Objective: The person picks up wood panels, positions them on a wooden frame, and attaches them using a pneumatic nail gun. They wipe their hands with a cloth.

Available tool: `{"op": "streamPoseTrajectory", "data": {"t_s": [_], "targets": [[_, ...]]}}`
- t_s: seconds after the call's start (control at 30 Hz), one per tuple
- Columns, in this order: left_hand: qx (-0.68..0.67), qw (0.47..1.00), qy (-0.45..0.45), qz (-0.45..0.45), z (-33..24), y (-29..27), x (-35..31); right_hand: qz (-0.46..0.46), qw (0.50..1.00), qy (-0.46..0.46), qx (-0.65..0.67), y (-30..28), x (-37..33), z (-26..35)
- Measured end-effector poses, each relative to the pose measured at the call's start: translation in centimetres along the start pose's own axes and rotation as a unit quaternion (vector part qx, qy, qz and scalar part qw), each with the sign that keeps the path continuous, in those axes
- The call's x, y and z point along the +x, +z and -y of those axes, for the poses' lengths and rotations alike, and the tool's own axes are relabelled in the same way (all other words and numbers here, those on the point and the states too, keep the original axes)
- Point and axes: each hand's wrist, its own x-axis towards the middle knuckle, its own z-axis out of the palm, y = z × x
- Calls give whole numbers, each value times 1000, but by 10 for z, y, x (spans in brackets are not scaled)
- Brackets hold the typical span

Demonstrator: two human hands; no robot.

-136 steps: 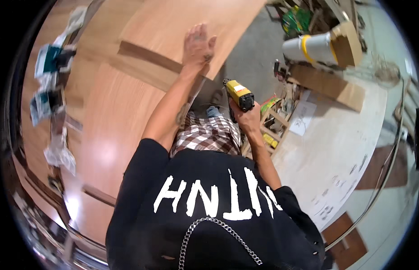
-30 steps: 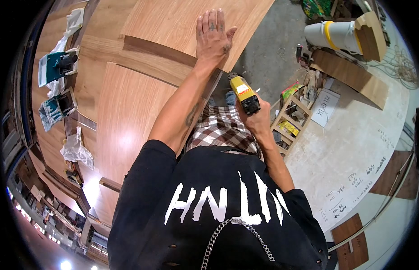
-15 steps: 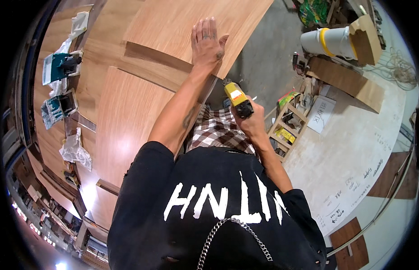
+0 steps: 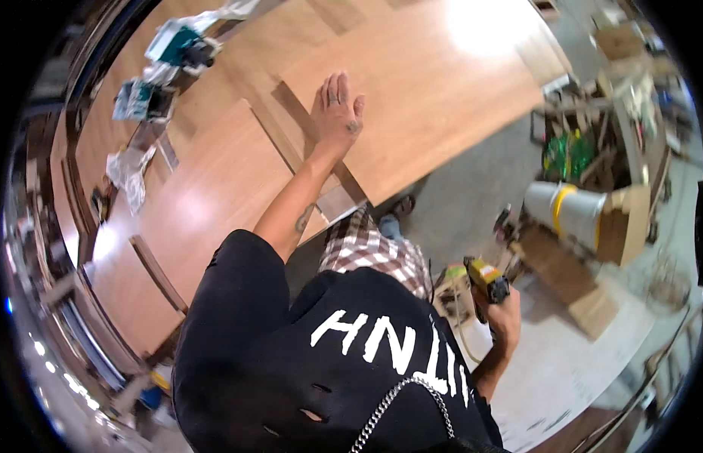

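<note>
My left hand (image 4: 336, 109) lies flat and open on the big wood board (image 4: 434, 98) near its front edge, and my right hand (image 4: 505, 321) is closed around a yellow drill (image 4: 483, 278) down by my side.

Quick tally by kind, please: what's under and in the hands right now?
Large light-brown wooden panels and: 2
Dark wooden batten strip under the left hand: 1
Yellow-and-black power drill in the right hand: 1
Total: 4
</note>
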Motion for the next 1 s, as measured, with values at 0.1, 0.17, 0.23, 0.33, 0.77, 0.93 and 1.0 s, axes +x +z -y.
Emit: {"op": "streamPoseTrajectory", "data": {"t_s": [0.1, 0.17, 0.23, 0.33, 0.77, 0.93, 1.0], "targets": [[105, 992, -30, 57, 13, -9, 18, 39, 994, -34, -100, -35, 30, 40], [123, 988, -74, 52, 11, -11, 28, 13, 981, -129, -142, -46, 44, 88], [133, 983, -112, 62, 19, -16, 31, 41, 973, -177, -145, -52, 61, 142], [79, 987, -127, 54, 16, -22, 30, 93, 959, -232, -133, -56, 82, 221], [-89, 970, -186, 132, 14, -36, 31, 244, 834, -269, -415, 153, 189, 534], [-71, 954, -195, 215, 16, -53, 33, 305, 804, -252, -443, 214, 232, 541], [-72, 951, -190, 231, 16, -58, 36, 304, 796, -250, -459, 218, 244, 538]]}}
